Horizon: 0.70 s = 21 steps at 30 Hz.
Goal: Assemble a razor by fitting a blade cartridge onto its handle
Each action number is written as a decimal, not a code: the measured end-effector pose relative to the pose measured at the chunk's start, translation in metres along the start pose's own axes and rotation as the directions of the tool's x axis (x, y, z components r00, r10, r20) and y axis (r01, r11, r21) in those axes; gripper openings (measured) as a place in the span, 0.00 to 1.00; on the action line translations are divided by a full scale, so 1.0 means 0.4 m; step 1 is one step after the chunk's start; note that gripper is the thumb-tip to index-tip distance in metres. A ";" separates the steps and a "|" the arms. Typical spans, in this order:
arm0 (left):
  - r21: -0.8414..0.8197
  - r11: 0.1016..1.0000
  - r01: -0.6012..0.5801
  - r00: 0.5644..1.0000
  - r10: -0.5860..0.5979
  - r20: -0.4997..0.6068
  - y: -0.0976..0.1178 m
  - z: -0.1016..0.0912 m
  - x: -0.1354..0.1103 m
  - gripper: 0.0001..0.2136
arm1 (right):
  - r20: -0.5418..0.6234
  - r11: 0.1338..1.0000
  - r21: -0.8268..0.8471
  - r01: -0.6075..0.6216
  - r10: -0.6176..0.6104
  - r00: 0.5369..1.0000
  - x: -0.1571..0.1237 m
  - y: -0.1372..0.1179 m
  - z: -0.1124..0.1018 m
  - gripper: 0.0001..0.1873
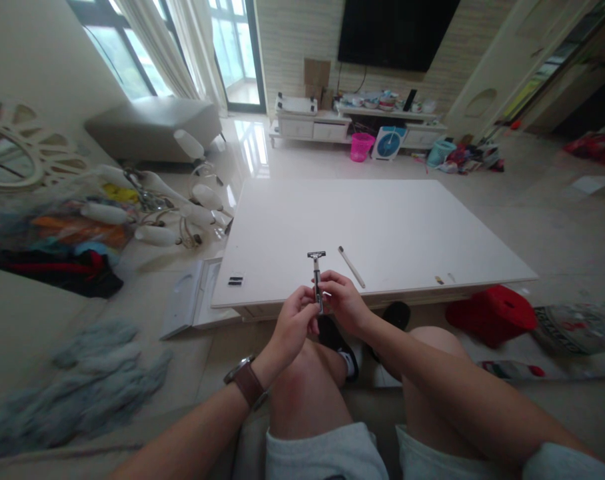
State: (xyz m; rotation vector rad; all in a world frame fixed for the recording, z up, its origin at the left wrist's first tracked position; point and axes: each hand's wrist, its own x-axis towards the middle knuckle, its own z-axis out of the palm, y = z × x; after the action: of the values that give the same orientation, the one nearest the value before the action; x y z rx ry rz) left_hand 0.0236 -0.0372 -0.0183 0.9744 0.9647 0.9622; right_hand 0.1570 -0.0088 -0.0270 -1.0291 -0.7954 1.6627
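Observation:
Both of my hands hold a razor (316, 267) upright over the table's near edge, its head pointing away from me. My left hand (298, 316) is closed on the lower part of the dark handle, with a watch on that wrist. My right hand (343, 300) pinches the handle from the other side, a little higher up. A toothbrush (351, 267) with a pale handle and dark bristles lies on the white table (372, 213) just beyond my right hand. To the left, a small packet with two black strips (236, 281) rests near the table corner.
Two small scraps (439, 280) lie near the table's right front edge. Below stands a red roll (502, 313) on the floor. A white open box (187, 300) and lamp parts (192, 207) are at the left. A pink basket (361, 147) stands by the TV cabinet.

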 end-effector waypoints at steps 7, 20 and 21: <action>-0.012 1.000 0.001 1.000 -0.001 -0.011 -0.005 -0.001 0.004 0.11 | 0.011 1.000 0.014 0.005 -0.005 1.000 -0.003 -0.001 0.003 0.09; -0.025 0.999 0.028 0.999 -0.029 -0.035 -0.002 -0.001 0.005 0.13 | 0.016 0.999 0.032 -0.010 0.010 1.000 -0.003 -0.005 0.003 0.11; -0.029 0.999 0.031 0.999 -0.032 -0.036 -0.003 -0.001 0.006 0.13 | 0.019 1.000 0.028 -0.005 0.005 1.000 -0.003 -0.005 0.003 0.11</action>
State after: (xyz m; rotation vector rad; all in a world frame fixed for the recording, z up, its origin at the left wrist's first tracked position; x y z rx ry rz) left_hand 0.0240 -0.0353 -0.0199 0.9183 0.9916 0.9672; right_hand 0.1567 -0.0096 -0.0245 -0.9981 -0.7798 1.6854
